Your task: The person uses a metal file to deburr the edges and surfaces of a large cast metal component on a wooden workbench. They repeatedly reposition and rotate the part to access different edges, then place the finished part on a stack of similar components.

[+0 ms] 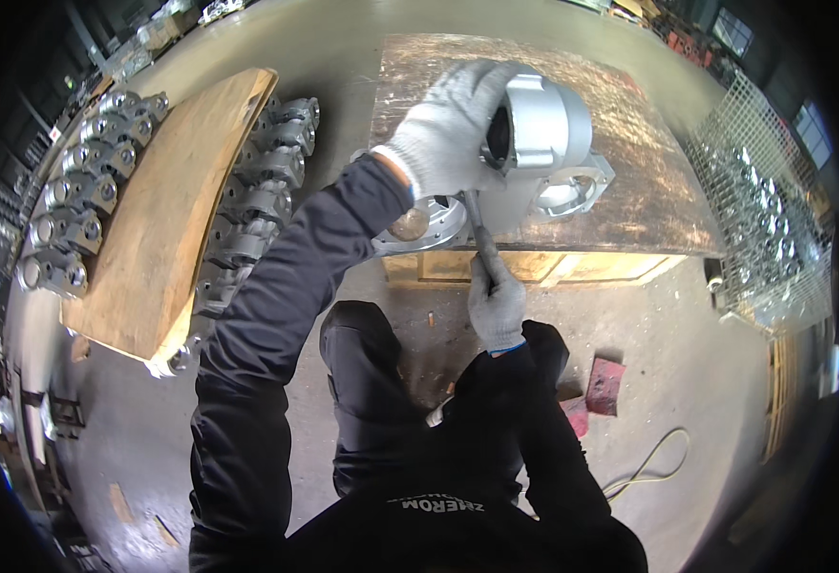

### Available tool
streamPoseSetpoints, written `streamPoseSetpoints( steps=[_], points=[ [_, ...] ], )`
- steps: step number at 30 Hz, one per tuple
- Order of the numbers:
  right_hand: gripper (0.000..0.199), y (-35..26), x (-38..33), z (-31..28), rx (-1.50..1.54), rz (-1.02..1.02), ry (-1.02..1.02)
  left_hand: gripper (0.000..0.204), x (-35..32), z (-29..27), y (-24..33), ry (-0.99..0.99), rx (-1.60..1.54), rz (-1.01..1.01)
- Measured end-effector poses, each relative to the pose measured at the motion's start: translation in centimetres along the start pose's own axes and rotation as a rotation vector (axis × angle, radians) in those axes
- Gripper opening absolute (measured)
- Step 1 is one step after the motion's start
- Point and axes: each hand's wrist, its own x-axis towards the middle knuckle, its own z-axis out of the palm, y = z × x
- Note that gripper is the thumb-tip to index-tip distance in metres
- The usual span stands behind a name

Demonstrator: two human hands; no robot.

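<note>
A large silver-grey metal casting (551,119) with a round hollow body and a smaller ringed boss lies on the worn wooden crate top (639,162). My left hand (453,119), in a whitish knitted glove, grips the casting by its round open end, fingers over the upper rim. Below it my right hand (498,301), in a grey glove, is closed round a slim grey metal file (477,224). The file points away from me, its far end beside the casting's lower edge under my left hand. A round flanged part (429,227) sits at the crate's near edge, partly covered by my left wrist.
To the left, a plywood board (171,205) stands between rows of similar castings (75,196). A wire mesh cage (763,205) holding shiny metal parts stands at the right. Red scraps (605,385) and a looped yellowish cord (653,458) lie on the floor.
</note>
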Motion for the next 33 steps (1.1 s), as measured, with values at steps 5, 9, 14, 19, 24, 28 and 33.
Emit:
streamPoseSetpoints(
  steps=[5, 9, 14, 19, 24, 28, 33],
  points=[
    [0.049, -1.2, -0.2, -0.8, -0.088, 0.132, -0.079, 0.118, 0.5, -1.4, -0.1, -0.114, -0.032, -0.021],
    [0.044, -0.2, -1.3, -0.9, -0.223, 0.213, -0.076, 0.11, -2.3, -3.6, -2.4, 0.158, 0.029, 0.006],
    [0.035, 0.1, -2.4, -0.4, -0.289, 0.083, -0.008, 0.128, -14.0, -3.8, -6.0, 0.166, -0.136, -0.338],
    [0.038, -2.7, -1.0, 0.3, -0.235, 0.151, -0.079, 0.119, -22.8, 2.8, -6.3, 0.084, -0.156, -0.713],
    [0.043, -3.8, 1.2, 0.4, -0.245, -0.013, -0.072, 0.071, -22.8, 9.0, -6.1, 0.205, -0.311, -0.963],
    [0.047, -4.2, 0.0, 0.9, -0.319, 0.079, -0.129, 0.067, -22.5, 9.7, -5.9, 0.292, -0.404, -0.945],
    [0.047, -4.1, -0.2, 1.9, -0.323, 0.037, -0.118, 0.069, -22.7, 9.0, -5.2, 0.296, -0.404, -0.951]
  ],
)
